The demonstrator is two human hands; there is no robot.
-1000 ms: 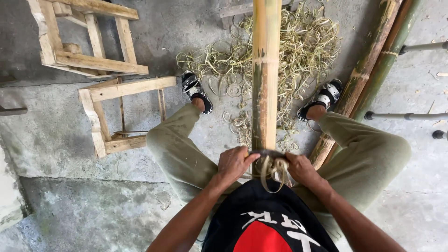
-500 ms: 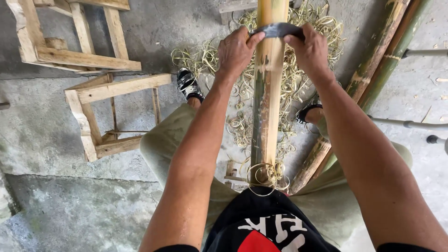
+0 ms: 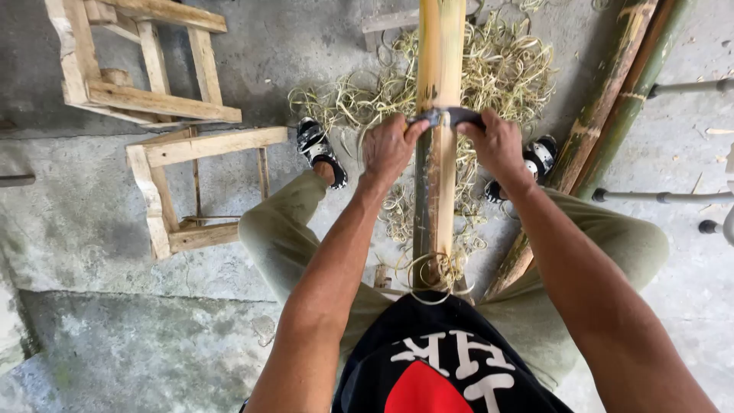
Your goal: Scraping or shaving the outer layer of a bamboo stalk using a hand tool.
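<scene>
We see the left hand (image 3: 388,147) and right hand (image 3: 497,144) each closed on an end of the drawknife (image 3: 447,116), which lies across the bamboo pole (image 3: 440,69) running between the knees. Shavings (image 3: 505,69) ring it; wooden frames (image 3: 164,115) stand well apart, more poles (image 3: 612,99) near the right.

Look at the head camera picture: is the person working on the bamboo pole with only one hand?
No: both the left hand and the right hand grip the curved blade laid across the bamboo pole.

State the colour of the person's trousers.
Olive green trousers, clearest in the head view.
</scene>
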